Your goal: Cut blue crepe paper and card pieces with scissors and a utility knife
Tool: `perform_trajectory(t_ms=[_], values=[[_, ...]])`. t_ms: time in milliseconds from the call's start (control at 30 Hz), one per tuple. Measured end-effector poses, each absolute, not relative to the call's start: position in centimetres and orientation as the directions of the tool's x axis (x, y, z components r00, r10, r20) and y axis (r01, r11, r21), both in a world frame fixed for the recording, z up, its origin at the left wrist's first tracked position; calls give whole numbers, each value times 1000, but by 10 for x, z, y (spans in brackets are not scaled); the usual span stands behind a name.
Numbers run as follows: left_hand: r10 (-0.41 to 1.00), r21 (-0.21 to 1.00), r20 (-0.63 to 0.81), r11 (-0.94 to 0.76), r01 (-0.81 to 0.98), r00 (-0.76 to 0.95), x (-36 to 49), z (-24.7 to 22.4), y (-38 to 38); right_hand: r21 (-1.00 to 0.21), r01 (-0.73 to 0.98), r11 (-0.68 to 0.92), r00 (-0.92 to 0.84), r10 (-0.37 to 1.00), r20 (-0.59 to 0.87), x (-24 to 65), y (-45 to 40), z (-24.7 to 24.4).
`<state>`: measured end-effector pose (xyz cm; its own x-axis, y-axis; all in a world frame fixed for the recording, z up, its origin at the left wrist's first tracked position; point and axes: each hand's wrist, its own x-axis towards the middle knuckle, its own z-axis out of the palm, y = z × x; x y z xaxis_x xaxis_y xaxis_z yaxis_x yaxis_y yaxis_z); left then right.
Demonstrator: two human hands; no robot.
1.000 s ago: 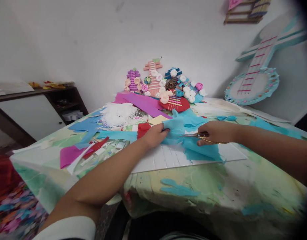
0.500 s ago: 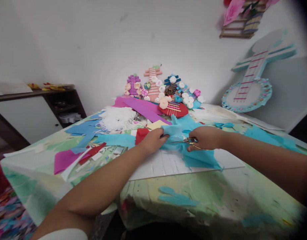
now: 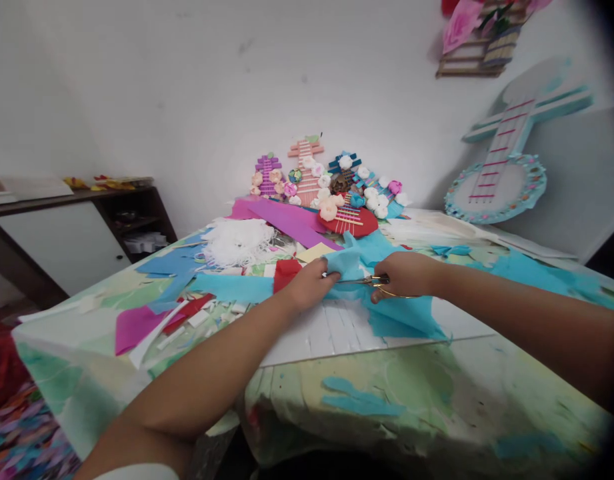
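Note:
My right hand [image 3: 404, 275] is wrapped round the handles of a pair of scissors [image 3: 371, 281], whose blades point left into light blue crepe paper [image 3: 404, 317]. Pinched between the thumb and fingers of my left hand [image 3: 314, 283] is the left part of that blue paper, close to the blade tips. The loose end of the paper drapes over a white board [image 3: 327, 330] lying under both hands. A red paper piece [image 3: 287, 275] lies just left of my left hand.
Decorated miniature lutes [image 3: 307, 167] stand against the wall, with a red round one [image 3: 354, 217] in front. White shredded paper [image 3: 237, 241], purple paper strips [image 3: 291, 220] and blue scraps [image 3: 237, 287] lie on the table. At the right leans a large white-and-blue lute [image 3: 497, 187].
The scissor blades have closed along the blue paper and moved slightly left toward my left hand. The view has shifted a little. Both hands keep their hold.

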<state>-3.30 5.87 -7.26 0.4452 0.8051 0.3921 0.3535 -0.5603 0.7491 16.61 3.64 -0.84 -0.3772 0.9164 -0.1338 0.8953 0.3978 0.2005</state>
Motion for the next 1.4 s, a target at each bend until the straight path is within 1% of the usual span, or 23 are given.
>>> perform_trajectory(t_ms=[233, 433, 633, 933, 1133, 1300, 1400], values=[[809, 789, 358, -529, 312, 466, -32, -75, 59, 218, 887, 407, -392, 913, -108, 173, 38, -10], [830, 808, 314, -489, 329, 461, -32, -77, 58, 265, 880, 394, -381, 919, -100, 174, 33, -9], [815, 804, 329, -507, 311, 478, -32, -79, 60, 269, 865, 423, -405, 906, -120, 171, 32, -10], [815, 802, 349, -515, 302, 462, -33, -75, 60, 180, 881, 438, -408, 895, -177, 162, 36, -9], [837, 816, 335, -488, 310, 433, -34, -72, 58, -15, 900, 437, -417, 848, -326, 167, 38, -12], [846, 846, 309, -454, 281, 435, -34, -75, 60, -85, 901, 424, -428, 843, -327, 175, 40, -14], [842, 865, 296, -437, 248, 451, -34, -77, 61, -81, 912, 402, -405, 852, -330, 173, 41, -16]])
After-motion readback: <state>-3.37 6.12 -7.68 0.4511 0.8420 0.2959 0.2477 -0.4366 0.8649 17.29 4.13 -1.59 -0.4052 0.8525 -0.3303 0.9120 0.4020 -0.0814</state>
